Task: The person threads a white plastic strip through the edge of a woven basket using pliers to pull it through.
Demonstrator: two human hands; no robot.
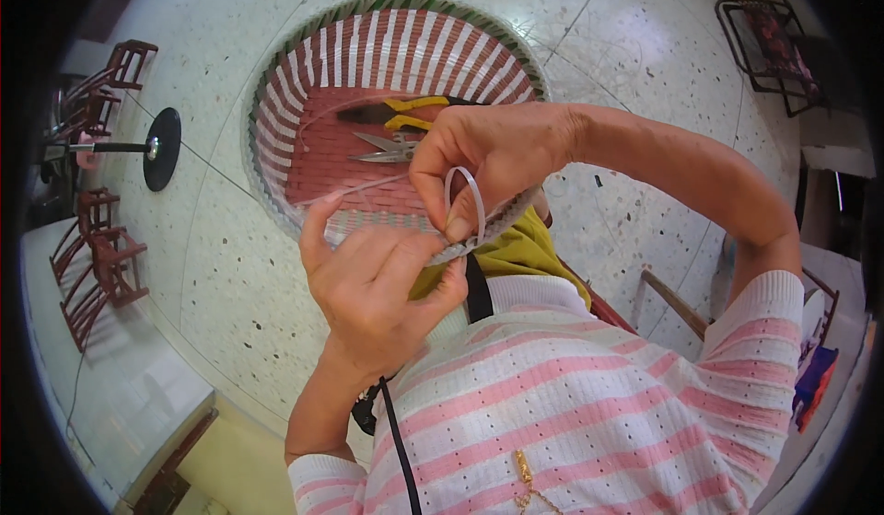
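A round woven basket (396, 46) with red and white stripes and a green-and-grey rim rests in front of me, close to my lap. At its near rim, my right hand (488, 156) pinches a pale plastic strip (478, 197) that curves up in a loop. My left hand (378, 280) closes on the same rim (460, 250) just left of the loop, its index finger stretched out; a thin strip end passes above it. Inside the basket lie yellow-and-black pliers (368, 113) and scissors (382, 151), whose handles are partly hidden by my right hand.
Speckled floor tiles (239, 285) surround the basket. To the left stand small brown chairs (118, 262) and a round black base on a pole (163, 150). A folding chair (773, 50) is at the far right. Olive cloth (525, 248) covers my lap.
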